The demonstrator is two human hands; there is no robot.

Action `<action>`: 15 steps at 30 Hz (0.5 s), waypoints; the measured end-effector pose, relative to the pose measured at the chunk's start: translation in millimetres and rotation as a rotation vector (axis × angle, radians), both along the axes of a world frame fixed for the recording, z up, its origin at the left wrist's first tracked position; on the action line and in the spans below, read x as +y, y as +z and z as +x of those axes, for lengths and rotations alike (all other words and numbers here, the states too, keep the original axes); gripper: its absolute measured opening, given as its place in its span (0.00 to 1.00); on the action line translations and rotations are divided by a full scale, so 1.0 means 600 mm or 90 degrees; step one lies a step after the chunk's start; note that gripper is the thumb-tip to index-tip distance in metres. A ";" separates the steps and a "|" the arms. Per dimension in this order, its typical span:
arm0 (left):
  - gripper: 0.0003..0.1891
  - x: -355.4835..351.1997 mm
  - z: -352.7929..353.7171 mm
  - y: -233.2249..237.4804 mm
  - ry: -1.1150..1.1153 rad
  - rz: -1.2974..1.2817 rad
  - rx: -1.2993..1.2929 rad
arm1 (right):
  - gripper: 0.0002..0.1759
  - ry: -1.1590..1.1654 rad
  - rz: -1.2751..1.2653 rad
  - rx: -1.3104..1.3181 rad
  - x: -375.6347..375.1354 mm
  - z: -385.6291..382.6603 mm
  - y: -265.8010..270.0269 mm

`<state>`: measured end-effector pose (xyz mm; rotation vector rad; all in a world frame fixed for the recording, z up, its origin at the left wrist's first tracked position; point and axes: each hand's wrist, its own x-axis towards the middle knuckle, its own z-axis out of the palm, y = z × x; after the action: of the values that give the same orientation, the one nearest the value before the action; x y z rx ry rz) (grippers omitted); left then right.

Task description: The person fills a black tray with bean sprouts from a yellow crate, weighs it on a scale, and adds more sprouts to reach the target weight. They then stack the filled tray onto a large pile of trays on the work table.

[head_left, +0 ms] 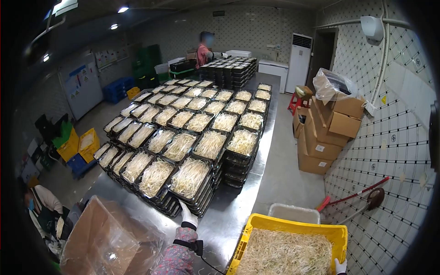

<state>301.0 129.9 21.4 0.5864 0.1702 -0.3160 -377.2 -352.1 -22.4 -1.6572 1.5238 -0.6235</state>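
Observation:
My left hand [188, 215], in a white glove, reaches to the near corner of a stack of black trays of bean sprouts [190, 178]. Its fingers look stretched out against the lower side of the stack; their tips are partly hidden. At the bottom right, my gloved right hand [340, 266] is closed at the rim of a yellow crate [343, 233]. Loose bean sprouts [284, 252] fill this crate. Many more filled trays stand in stacked rows on the steel table [240, 207].
An open cardboard box with a plastic liner [107, 233] stands at lower left. One co-worker [205, 50] is behind the far stacks, another [46, 206] at left. Cardboard boxes [321, 137] and a red-handled tool [357, 191] are along the right wall.

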 end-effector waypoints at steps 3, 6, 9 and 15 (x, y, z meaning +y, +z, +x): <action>0.40 -0.034 0.022 0.001 0.038 0.018 0.033 | 0.30 0.027 -0.041 0.062 0.001 -0.006 0.002; 0.40 -0.065 0.057 -0.011 0.054 0.028 0.040 | 0.32 0.026 -0.046 0.103 0.004 -0.003 0.004; 0.40 -0.097 0.088 -0.012 0.068 0.036 0.058 | 0.34 0.028 -0.055 0.166 0.003 0.002 0.013; 0.41 -0.151 0.163 -0.024 0.038 0.059 0.053 | 0.36 0.010 -0.060 0.165 0.017 0.014 0.032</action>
<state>399.1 39.5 7.3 0.6581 0.2835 -0.2756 -369.0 -341.8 -3.0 -1.8776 1.6828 -0.4932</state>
